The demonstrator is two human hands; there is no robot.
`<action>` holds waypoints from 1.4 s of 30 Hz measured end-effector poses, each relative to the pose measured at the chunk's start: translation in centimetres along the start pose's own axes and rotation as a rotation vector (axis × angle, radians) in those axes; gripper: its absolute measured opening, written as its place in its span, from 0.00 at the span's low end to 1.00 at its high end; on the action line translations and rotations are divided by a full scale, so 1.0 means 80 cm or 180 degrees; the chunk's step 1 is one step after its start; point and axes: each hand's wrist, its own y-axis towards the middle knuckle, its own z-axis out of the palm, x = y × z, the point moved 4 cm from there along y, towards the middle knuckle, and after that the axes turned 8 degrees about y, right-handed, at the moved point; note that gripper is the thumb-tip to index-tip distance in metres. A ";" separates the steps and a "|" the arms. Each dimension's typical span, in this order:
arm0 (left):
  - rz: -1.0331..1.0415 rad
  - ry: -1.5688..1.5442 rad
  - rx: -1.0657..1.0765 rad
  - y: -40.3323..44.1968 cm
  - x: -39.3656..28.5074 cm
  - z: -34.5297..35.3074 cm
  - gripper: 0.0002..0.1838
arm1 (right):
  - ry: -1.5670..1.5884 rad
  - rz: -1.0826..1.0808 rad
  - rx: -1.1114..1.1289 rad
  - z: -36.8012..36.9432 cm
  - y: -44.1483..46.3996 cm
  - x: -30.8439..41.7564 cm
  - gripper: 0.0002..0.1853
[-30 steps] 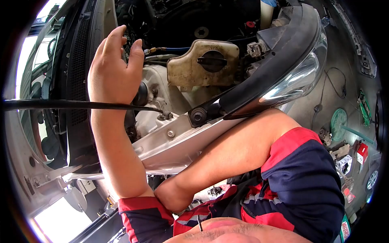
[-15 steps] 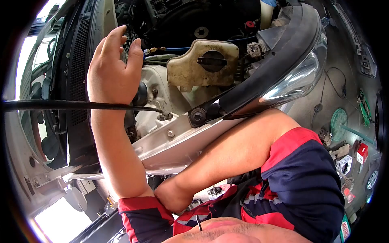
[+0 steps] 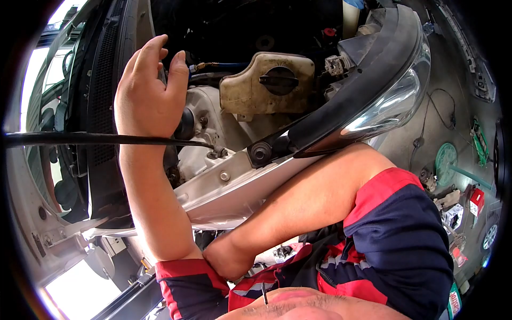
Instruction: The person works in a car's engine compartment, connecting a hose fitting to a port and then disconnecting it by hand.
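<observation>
My left hand [image 3: 151, 90] is raised over the left side of the engine bay, its back toward the camera. Its fingers curve apart from the thumb, and nothing shows between them. A black rod [image 3: 90, 138] crosses over the wrist. Right of the hand are a brass fitting on a blue hose [image 3: 229, 64] and a stained reservoir with a black cap [image 3: 266, 88]. My right hand [image 3: 229, 258] is bent in against my left elbow, above the fender's lower edge; its fingers are hidden.
A headlight [image 3: 392, 101] under black trim curves along the right of the bay. The windshield cowl [image 3: 104, 80] lies at the left. On the floor at right are a green round-ended stand [image 3: 447, 160], a red box [image 3: 477, 202] and loose parts.
Both hands stay almost where they were. The deep part of the engine bay behind the reservoir looks darker than before.
</observation>
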 end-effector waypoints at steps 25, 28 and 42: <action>0.0074 0.0001 -0.0084 -0.001 -0.001 0.000 0.21 | 0.0003 -0.0053 -0.0051 0.008 0.004 -0.001 0.12; 0.0066 -0.0013 -0.0078 0.000 -0.002 0.000 0.21 | 0.0019 -0.0052 -0.0068 0.010 0.005 -0.001 0.12; -0.0004 0.0038 -0.0006 -0.001 0.001 0.001 0.21 | 0.0133 0.0025 -0.0019 0.008 0.006 -0.002 0.08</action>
